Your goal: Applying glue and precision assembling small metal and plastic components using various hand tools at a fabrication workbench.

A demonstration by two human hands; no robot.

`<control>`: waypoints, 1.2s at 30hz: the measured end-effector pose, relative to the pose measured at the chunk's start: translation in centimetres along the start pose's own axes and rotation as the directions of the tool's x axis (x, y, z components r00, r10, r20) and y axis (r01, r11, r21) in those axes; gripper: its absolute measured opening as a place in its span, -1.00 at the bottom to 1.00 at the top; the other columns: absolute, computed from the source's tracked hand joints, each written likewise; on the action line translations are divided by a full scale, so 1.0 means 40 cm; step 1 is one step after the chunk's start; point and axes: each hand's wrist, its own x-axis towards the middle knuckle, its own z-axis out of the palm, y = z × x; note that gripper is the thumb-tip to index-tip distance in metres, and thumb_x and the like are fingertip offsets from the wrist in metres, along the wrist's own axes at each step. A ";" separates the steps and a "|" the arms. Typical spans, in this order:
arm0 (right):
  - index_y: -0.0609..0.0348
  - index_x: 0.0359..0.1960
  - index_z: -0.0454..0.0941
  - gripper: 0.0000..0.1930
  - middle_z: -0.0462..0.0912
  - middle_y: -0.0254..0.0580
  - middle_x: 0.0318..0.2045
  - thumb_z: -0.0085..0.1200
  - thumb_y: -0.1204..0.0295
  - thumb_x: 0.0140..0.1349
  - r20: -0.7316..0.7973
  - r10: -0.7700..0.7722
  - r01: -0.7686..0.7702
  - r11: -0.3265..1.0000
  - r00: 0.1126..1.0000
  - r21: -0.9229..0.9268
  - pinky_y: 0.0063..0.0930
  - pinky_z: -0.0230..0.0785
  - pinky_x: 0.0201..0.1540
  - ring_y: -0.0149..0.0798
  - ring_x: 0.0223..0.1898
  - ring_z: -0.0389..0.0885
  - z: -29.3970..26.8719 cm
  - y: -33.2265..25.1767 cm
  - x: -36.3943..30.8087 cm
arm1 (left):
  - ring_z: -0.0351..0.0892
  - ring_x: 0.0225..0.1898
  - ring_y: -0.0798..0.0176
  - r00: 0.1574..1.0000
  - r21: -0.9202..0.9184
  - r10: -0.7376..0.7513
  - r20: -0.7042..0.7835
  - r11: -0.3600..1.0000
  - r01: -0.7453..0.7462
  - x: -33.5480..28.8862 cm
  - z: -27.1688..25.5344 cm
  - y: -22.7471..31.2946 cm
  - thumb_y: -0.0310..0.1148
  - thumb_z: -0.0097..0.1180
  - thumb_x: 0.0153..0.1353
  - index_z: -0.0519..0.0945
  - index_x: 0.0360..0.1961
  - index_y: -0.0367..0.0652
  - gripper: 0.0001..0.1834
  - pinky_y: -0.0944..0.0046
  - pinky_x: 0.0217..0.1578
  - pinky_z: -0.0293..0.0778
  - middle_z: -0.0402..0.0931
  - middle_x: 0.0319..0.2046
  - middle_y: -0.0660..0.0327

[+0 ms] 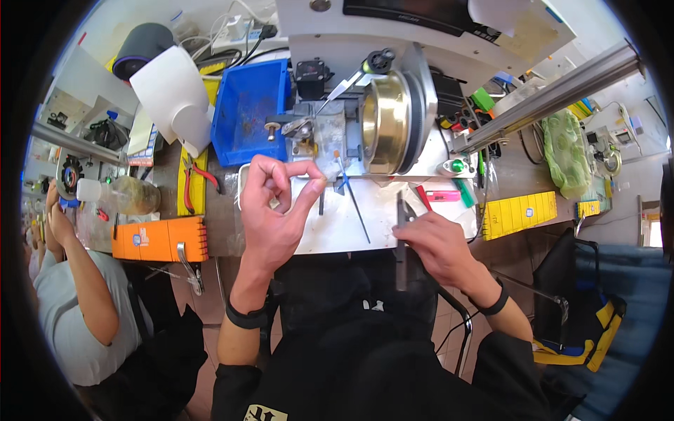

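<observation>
My left hand (pixel 272 210) is raised over the near edge of the white work plate (pixel 316 242), thumb and forefinger pressed together. Whatever may be in that pinch is too small to make out. In my right hand (pixel 442 251) is a dark, slim caliper (pixel 401 263), held upright at the plate's front edge. Between the hands, a thin rod with a blue and orange end (pixel 353 200) lies on the plate. Just beyond stands a bench machine with a brass-coloured wheel (pixel 379 126) and a small metal fixture (pixel 300 133).
A blue bin (pixel 242 112) stands left of the machine. Red-handled pliers (pixel 188 186) and a jar (pixel 130 195) lie farther left. A pink case (pixel 442 196) rests on the right. A metal post (pixel 547 98) slants across the right side. Another person's arm (pixel 88 281) is at far left.
</observation>
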 end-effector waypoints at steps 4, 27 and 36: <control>0.27 -0.11 0.50 -0.85 0.63 -0.10 -0.32 0.00 0.52 0.33 -0.088 0.435 -0.223 0.613 0.896 0.758 -0.50 0.37 -0.23 -0.31 -0.33 0.53 -0.013 -0.105 -0.007 | 0.08 -0.50 0.65 0.999 0.012 -0.023 0.027 1.000 0.023 0.004 0.007 0.009 -0.74 0.23 0.17 0.17 -0.30 -0.06 -0.54 0.62 -0.48 0.07 0.62 -0.26 0.09; 0.38 -0.24 0.67 -0.68 0.71 -0.01 -0.40 0.23 0.70 -0.13 -0.373 -0.103 0.084 0.994 0.922 -0.066 -0.39 0.56 -0.33 -0.10 -0.43 0.71 -0.003 -0.135 0.233 | 0.00 -0.59 0.67 0.990 0.100 0.123 0.063 0.987 -0.129 0.010 -0.008 -0.027 -0.74 0.29 0.14 0.19 -0.31 -0.08 -0.52 0.64 -0.56 0.00 0.67 -0.25 0.01; 0.35 -0.23 0.68 -0.67 0.71 -0.04 -0.38 0.24 0.70 -0.14 -0.354 -0.086 0.073 0.996 0.931 -0.050 -0.39 0.54 -0.30 -0.09 -0.42 0.69 0.000 -0.141 0.240 | 0.02 -0.58 0.66 0.988 0.089 0.143 0.064 0.985 -0.149 0.011 -0.008 -0.027 -0.73 0.30 0.13 0.20 -0.30 -0.08 -0.52 0.64 -0.55 0.03 0.67 -0.24 0.01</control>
